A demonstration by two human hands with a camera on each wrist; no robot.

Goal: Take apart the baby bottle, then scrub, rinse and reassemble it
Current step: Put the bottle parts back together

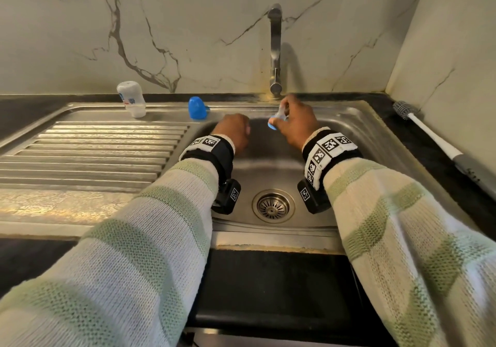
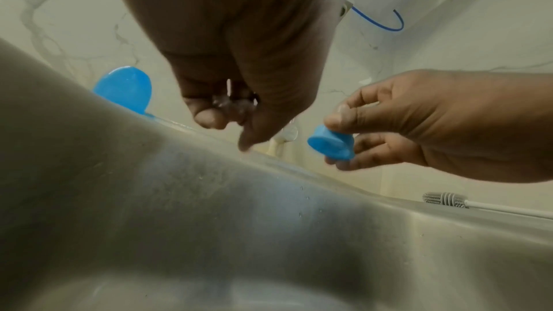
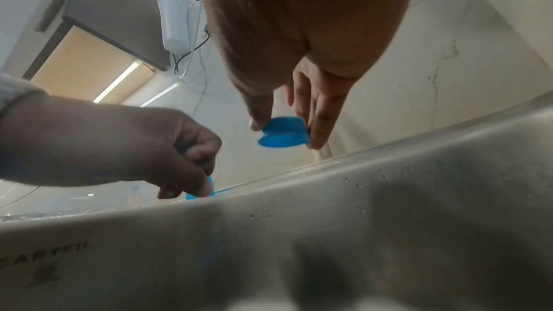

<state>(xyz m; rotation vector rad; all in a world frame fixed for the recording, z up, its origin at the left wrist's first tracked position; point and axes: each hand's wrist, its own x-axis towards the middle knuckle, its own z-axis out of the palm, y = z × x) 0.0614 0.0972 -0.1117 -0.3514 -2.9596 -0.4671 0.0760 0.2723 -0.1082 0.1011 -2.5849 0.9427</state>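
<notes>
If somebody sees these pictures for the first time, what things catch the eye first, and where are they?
The right hand holds a blue collar over the steel sink, below the tap. The left hand hangs curled beside it; whether it holds something is unclear. A blue cap and a white bottle stand on the back ledge, and a brush lies at the right.

Sink basin (image 1: 268,169) centre frame: open btwn wrists, tap (image 1: 275,51) overhangs top centre, blue cap (image 1: 197,108) + white bottle (image 1: 131,99) on upper-left ledge, brush (image 1: 434,134) along right edge.

Soft, dim indoor light falls over the steel sink (image 1: 349,121), its near wall blurred in both wide-angle, edge-warped wrist views.
</notes>
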